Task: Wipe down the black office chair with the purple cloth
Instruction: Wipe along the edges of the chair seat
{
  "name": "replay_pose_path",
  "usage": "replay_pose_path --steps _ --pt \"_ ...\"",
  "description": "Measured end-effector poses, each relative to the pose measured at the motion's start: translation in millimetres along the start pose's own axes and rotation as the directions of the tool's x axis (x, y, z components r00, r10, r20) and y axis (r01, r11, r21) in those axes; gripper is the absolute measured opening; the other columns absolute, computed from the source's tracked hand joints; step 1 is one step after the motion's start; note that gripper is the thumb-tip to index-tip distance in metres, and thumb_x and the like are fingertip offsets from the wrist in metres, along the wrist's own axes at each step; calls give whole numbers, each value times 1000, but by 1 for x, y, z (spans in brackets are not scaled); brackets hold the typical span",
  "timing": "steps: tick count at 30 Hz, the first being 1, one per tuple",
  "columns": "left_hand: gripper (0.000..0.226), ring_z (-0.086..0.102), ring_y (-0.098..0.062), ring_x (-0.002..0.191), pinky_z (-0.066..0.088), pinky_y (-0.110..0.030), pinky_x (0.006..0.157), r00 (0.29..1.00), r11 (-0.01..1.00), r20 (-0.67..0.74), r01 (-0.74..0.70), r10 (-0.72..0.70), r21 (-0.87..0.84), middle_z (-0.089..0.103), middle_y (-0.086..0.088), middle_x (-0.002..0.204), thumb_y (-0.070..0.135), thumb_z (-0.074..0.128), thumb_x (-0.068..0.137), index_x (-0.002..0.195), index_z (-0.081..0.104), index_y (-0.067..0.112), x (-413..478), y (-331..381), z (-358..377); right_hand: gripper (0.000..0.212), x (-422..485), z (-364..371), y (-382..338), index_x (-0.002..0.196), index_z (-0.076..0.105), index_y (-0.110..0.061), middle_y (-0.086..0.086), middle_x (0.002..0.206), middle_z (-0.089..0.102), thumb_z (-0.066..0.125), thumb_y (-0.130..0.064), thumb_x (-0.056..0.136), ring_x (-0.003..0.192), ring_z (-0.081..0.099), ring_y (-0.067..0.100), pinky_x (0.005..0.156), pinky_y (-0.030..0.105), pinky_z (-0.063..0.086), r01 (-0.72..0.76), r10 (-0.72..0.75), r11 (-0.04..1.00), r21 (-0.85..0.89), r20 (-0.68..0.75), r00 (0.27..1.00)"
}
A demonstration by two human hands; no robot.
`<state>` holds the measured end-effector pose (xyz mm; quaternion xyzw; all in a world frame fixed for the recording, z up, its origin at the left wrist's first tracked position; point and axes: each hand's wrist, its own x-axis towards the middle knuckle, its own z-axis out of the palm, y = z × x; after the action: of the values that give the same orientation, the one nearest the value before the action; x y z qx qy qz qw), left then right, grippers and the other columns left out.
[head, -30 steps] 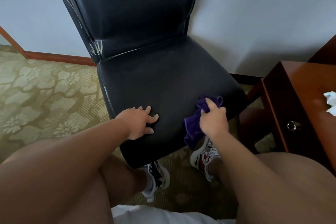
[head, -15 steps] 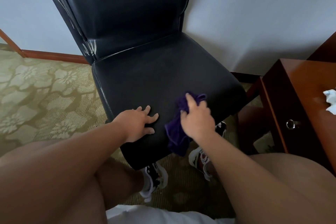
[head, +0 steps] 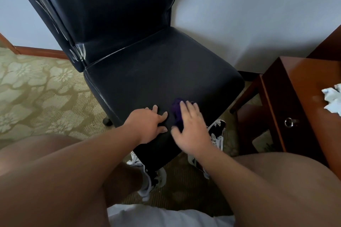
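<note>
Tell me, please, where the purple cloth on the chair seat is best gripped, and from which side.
Grip the bunched ridge of the purple cloth that shows beside the right hand, on the side nearer the left hand. Come from above: it lies crumpled on the flat seat, so raised folds probably pinch easily; the rest is hidden under the right hand.

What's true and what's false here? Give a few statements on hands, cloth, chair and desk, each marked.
1. The right hand presses the purple cloth onto the chair seat. True.
2. The left hand holds a second cloth. False: it rests bare on the seat's front edge.
3. The cloth is on the backrest. False: it is near the seat's front.
4. Crumpled white paper lies on the wooden desk. True.
</note>
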<state>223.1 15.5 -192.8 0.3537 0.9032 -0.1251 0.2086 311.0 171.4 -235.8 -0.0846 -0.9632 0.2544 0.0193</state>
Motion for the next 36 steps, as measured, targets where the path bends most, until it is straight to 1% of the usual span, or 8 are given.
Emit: replay_pose_path --steps 3,6,11,15,19,24,26,36 --pt "54 34 -34 147 46 -45 106 1000 1000 -20 -5 5 -20 16 -11 168 58 31 104 153 36 37 -1 3 0 94 -23 0 -5 160 4 -20 3 166 8 60 -37 86 154 -2 26 124 49 14 150 -134 982 -113 140 981" --pt "56 28 -33 149 44 -44 108 1000 999 -16 -17 16 -30 12 -10 168 57 30 104 157 28 37 -4 4 0 86 -27 -7 5 160 3 -24 2 166 10 60 -29 96 153 6 25 124 46 18 245 -206 952 -184 204 957" --pt "72 13 -31 154 33 -44 117 999 997 22 -40 42 -65 -1 -7 169 59 37 102 161 2 36 -11 -2 0 58 1 -29 34 148 42 -37 -1 140 43 60 -43 93 122 44 27 96 44 40 166 -187 910 -380 -17 982" --pt "80 5 -25 156 27 -41 121 996 990 37 -75 80 -117 -9 -3 169 61 45 99 161 -1 38 -16 -4 1 52 24 -39 41 148 43 -34 5 126 39 53 -47 98 110 47 27 89 41 48 -175 159 963 -206 -93 983" --pt "80 6 -26 156 30 -41 119 998 992 18 -65 67 -109 -9 -5 169 63 42 99 161 -2 36 -9 7 3 51 46 -46 39 152 36 -34 7 132 34 47 -41 103 100 52 28 86 34 43 -408 406 905 123 46 913" --pt "79 14 -36 153 31 -46 116 999 998 -18 -35 35 -52 -2 -15 168 61 38 101 162 0 29 2 30 3 46 11 -29 23 146 48 -32 0 125 36 56 -28 101 121 50 25 105 26 35 -332 313 890 314 110 943" --pt "79 15 -39 152 31 -47 116 1000 999 -11 -27 27 -47 0 -18 168 60 38 101 162 1 27 3 35 3 49 -16 -21 16 146 48 -35 -2 124 39 59 -29 99 123 49 22 111 35 38 -334 291 862 381 167 942" --pt "75 6 -32 155 26 -44 121 1000 977 -4 3 -4 -214 -6 -9 169 55 45 101 162 6 36 4 34 6 47 -42 -3 5 139 52 -31 -3 114 41 67 -25 95 100 51 11 92 22 41 -222 230 882 416 30 973"
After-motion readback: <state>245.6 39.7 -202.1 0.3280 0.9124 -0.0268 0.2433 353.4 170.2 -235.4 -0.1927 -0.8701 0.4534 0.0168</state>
